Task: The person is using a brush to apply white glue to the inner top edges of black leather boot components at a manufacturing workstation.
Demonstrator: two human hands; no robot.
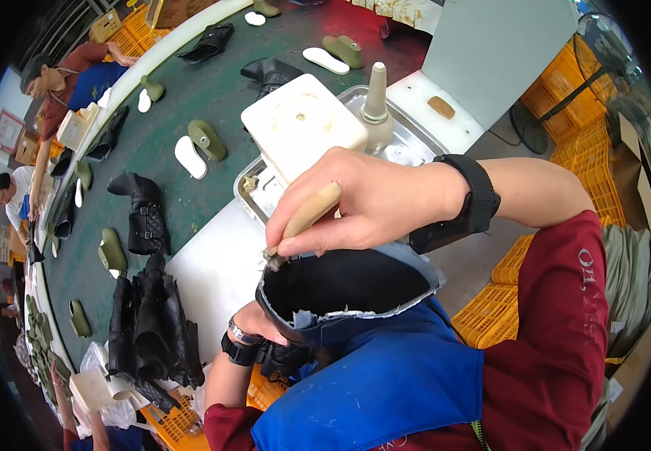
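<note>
Pinched in my right hand (363,197) is a small brush with a wooden handle (316,207). Its bristles point down and touch the left rim of a black boot's open top (348,289). That rim is ragged, with pale fabric edges showing. From below, my left hand (259,322) grips the boot's left side, its fingers partly hidden behind the material. The lower part of the boot is out of sight against my blue apron.
Just beyond my hands, a metal tray (246,197) holds a cream plastic container (303,120) and a beige nozzle bottle (378,113). A green conveyor (190,195) carries boots, green shoe lasts and white insoles. Several black boots (152,331) lie left. Orange crates (483,316) stand right; co-workers sit far left.
</note>
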